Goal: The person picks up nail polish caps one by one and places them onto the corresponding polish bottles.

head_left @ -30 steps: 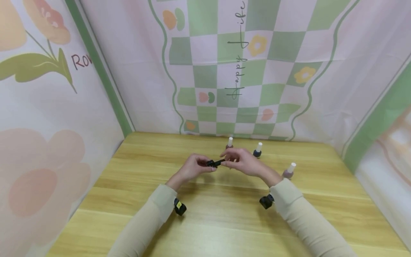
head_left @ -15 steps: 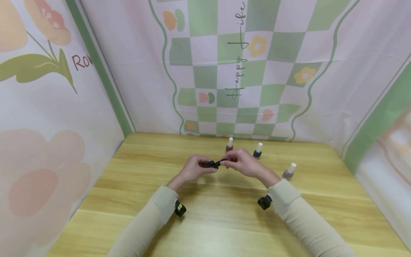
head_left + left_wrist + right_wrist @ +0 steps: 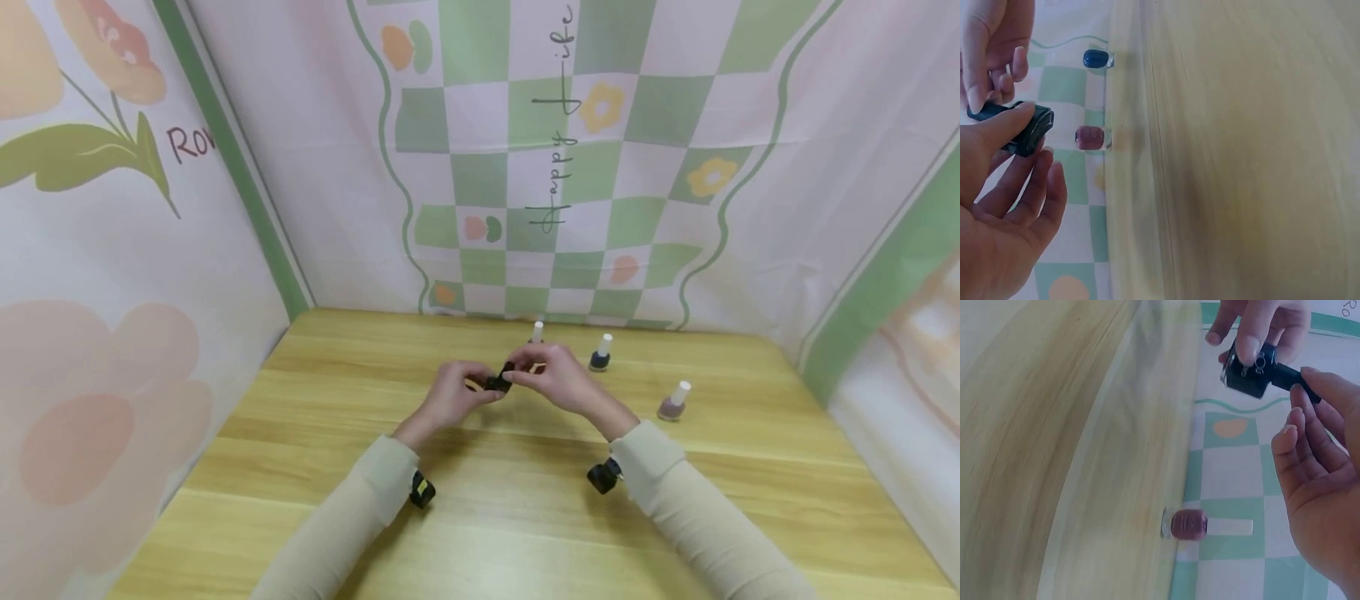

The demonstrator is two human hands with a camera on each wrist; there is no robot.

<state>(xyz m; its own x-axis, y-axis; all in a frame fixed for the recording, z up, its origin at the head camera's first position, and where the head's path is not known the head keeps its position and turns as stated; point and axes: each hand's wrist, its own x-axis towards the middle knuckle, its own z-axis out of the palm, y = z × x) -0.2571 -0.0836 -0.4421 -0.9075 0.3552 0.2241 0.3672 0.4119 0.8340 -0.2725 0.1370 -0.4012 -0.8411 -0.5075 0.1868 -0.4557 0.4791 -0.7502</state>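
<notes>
My left hand (image 3: pixel 450 396) pinches a black nail polish bottle (image 3: pixel 1244 378) by its glass body, thumb on one face. The fingertips of my right hand (image 3: pixel 561 379) grip the bottle's long black cap (image 3: pixel 1286 377). Cap and body look joined in the right wrist view, and the bottle is held tilted above the table. In the left wrist view my thumb hides part of the body. How tightly the cap is screwed on cannot be seen.
Behind my right hand stands a reddish-brown nail polish bottle with a white cap (image 3: pixel 537 331), partly hidden. A dark blue bottle (image 3: pixel 600 359) and a mauve one (image 3: pixel 672 407) stand to its right on the wooden table (image 3: pixel 480 517). A patterned curtain (image 3: pixel 480 175) closes off the back.
My right hand and forearm have shifted left, closer to my left hand. The black cap now points more steeply upward in the head view. My left hand has hardly moved.
</notes>
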